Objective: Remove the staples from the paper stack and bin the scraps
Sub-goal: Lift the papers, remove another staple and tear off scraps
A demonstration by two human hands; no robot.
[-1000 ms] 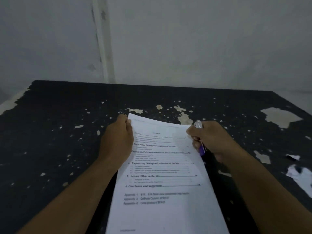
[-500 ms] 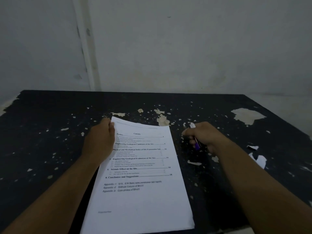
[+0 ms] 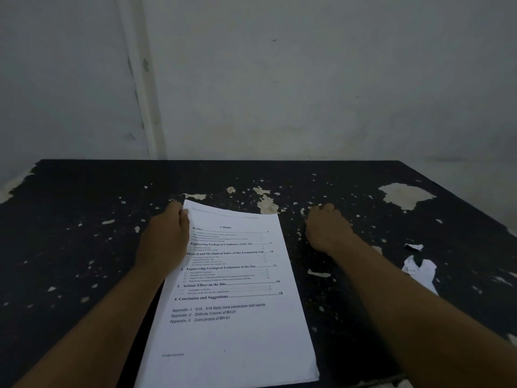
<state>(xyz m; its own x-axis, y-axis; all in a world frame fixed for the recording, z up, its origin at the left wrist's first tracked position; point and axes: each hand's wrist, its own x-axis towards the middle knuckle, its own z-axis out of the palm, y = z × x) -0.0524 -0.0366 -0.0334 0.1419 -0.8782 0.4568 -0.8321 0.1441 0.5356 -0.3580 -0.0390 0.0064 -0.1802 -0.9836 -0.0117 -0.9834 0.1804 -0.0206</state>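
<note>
The white printed paper stack (image 3: 232, 298) lies on the black table (image 3: 84, 247), with a contents page on top. My left hand (image 3: 165, 239) grips its upper left corner, thumb on the top sheet. No staple shows; that corner is covered by the hand. My right hand (image 3: 326, 229) rests on the table to the right of the stack, apart from it, closed in a fist with its back to the camera. The purple staple remover is hidden inside that fist.
Torn white paper scraps (image 3: 419, 268) lie on the table at the right, with a smaller one (image 3: 414, 246) just behind. The tabletop paint is chipped in pale patches (image 3: 405, 196). A grey wall (image 3: 307, 93) stands right behind the table. No bin is in view.
My right hand has left the stack's right edge, moved further right and turned over, so the purple tool no longer shows. The left hand stays on the corner.
</note>
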